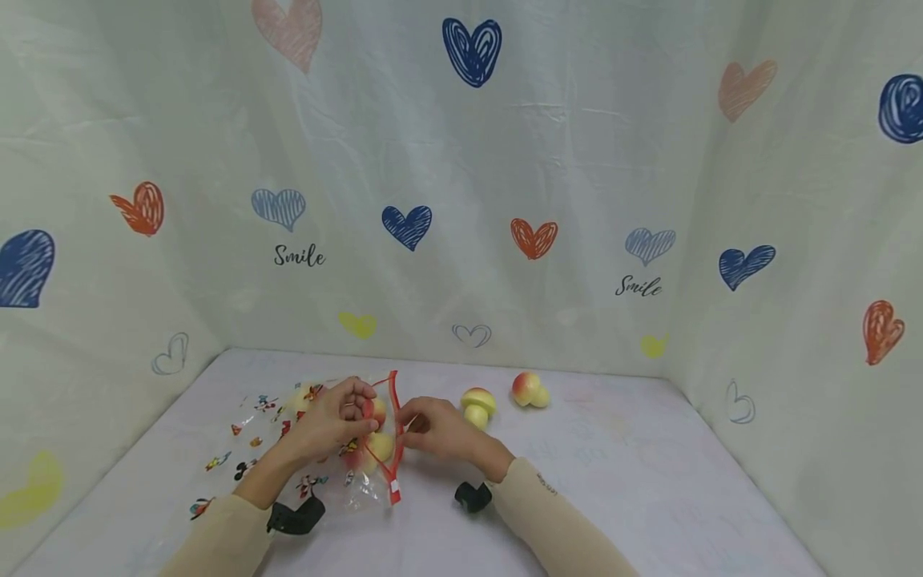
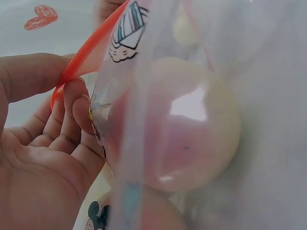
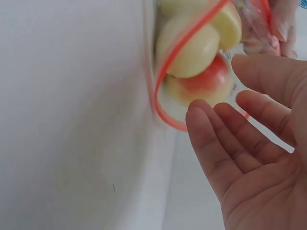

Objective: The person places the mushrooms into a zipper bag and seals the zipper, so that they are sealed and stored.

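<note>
A clear plastic zip bag (image 1: 360,493) with a red edge and cartoon prints lies on the left part of the table, its mouth facing right. My left hand (image 1: 328,425) pinches the red edge (image 2: 91,45) between thumb and finger, holding that side of the mouth up. Several yellow-and-red mushroom-shaped pieces (image 3: 187,52) are inside the bag. At the mouth, my right hand (image 1: 443,433) has its fingers (image 3: 206,139) loosely extended, with nothing between them. Just beyond it, a mushroom-shaped piece (image 1: 477,407) stands upright on the table.
Farther back and right, another mushroom-shaped piece (image 1: 530,390) lies on its side on the white table (image 1: 613,481). A white curtain (image 1: 577,160) with printed hearts encloses the back and sides. Black camera mounts (image 1: 297,517) sit at both wrists.
</note>
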The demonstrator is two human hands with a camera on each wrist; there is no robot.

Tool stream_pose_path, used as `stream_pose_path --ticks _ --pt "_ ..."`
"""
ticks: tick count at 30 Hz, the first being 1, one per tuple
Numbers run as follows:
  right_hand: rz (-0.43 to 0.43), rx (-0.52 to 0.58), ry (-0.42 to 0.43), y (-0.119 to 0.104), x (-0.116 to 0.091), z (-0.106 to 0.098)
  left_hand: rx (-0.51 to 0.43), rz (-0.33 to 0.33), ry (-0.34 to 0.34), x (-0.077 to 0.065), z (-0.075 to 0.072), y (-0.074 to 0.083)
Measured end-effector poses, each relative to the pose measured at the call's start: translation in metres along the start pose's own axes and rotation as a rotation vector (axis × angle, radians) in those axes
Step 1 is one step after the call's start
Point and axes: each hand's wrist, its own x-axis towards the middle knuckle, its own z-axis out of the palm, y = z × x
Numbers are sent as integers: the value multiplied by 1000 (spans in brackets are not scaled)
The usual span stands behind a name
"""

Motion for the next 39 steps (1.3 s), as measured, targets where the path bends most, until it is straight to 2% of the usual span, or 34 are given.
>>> stream_pose_path --ticks 7,16,23,30,39 --pt "9 -27 42 2 -10 -25 3 -10 10 -1 0 0" --pt "43 -59 182 10 -20 -58 0 -12 17 -3 1 0" --pt "15 -37 264 22 -25 -73 8 -4 18 -3 0 0" --pt "37 -40 255 35 -31 -79 4 -13 20 -3 0 1" --pt "102 -50 196 51 -35 -79 -4 -9 9 -4 -1 1"
